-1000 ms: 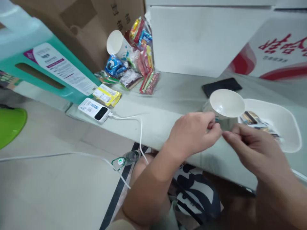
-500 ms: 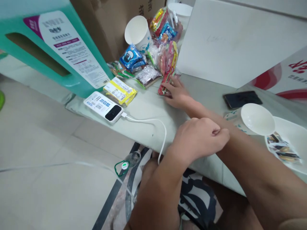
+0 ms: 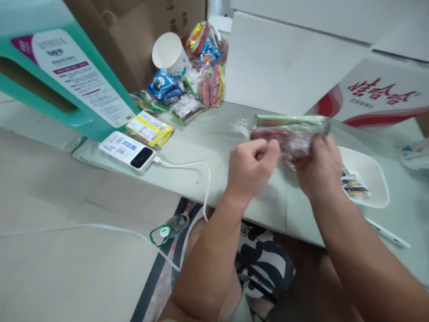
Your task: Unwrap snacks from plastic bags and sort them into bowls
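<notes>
In the head view, my right hand (image 3: 321, 167) is closed around a bundle of wrapped snacks (image 3: 290, 132), blurred by motion. A long pale green wrapper lies along its top, with dark red and silvery clear wrapping below. My left hand (image 3: 253, 167) is a fist at the bundle's left end, its knuckles overlapping the red packet. Whatever the fist grips, if anything, is hidden. Just behind my right hand sits a white tray (image 3: 375, 185) with small printed packets (image 3: 355, 185) in it.
Bagged snacks (image 3: 189, 107) are heaped by a paper cup (image 3: 169, 53) at the back. A yellow packet (image 3: 150, 129) and a power bank (image 3: 125, 150) with a white cable (image 3: 192, 163) lie left, beside a green jug (image 3: 90, 120). White boxes (image 3: 268, 62) stand behind; another cup (image 3: 417, 154) is far right.
My right hand has left the snack heap and come right, bringing the wrapped snacks up. My left fist has shifted beside them. The view has turned rightward, and the red packet is gone from the heap's front.
</notes>
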The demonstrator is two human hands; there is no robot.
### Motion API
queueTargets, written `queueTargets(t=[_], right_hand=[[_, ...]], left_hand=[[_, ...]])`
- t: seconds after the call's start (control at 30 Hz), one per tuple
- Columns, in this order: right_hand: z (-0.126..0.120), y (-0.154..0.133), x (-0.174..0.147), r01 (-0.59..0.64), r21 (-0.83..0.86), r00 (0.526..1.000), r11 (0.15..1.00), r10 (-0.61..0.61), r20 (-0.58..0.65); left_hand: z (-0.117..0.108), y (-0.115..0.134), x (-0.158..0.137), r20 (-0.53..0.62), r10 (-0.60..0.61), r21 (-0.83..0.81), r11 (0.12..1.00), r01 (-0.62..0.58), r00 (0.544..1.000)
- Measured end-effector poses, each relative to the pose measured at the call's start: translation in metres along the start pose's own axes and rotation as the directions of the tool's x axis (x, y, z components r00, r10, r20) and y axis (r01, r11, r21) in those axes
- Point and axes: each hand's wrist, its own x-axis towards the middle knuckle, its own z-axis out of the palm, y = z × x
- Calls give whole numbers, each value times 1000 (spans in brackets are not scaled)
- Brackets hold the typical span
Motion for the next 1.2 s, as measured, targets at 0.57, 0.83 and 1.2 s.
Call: queueTargets(t=[0.57, 0.83, 1.2], right_hand=[[-141, -2, -97, -243, 449, 824, 860, 427, -371], [-164, -12, -108, -402, 467, 796, 787, 553, -247], [-146, -17, -121, -492, 570, 824, 659, 563, 60]], left_hand=[[111, -48, -16, 254, -107, 87, 992, 87, 961], [145, -64, -36, 347, 203, 210, 935, -287, 916], [143, -78, -52, 614, 184, 123, 938, -323, 767]])
